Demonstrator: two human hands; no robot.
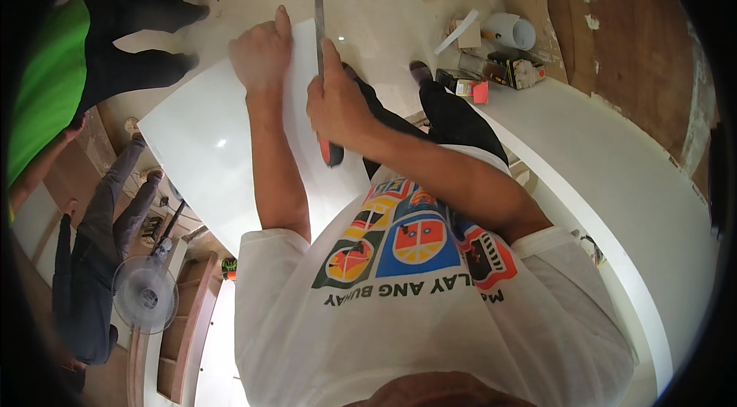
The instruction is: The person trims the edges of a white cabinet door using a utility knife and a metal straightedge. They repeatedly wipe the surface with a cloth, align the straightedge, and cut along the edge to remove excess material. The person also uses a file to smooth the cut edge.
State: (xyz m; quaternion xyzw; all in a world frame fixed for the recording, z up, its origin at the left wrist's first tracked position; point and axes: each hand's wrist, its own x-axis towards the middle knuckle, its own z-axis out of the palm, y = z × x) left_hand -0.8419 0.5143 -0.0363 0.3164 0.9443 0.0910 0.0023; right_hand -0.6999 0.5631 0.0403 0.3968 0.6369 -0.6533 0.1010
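Note:
My right hand point(338, 104) is wrapped round a file point(319, 16) with a long, narrow grey blade and a red and black handle. Its blade points away from me, along the right edge of a large white panel point(199, 138). My left hand point(262, 54) is closed at the far edge of that panel, thumb stretched out and fingers curled. The hand is slightly blurred, and its fingers' undersides are hidden. Both forearms reach over the panel from my body.
A person in a green shirt point(46, 92) is at the left, another in dark clothes point(92, 284) lower left. Near them spins a fan point(146, 294). At right, small boxes point(468, 87) and a white roll point(510, 31) lie beside a long white surface point(614, 169).

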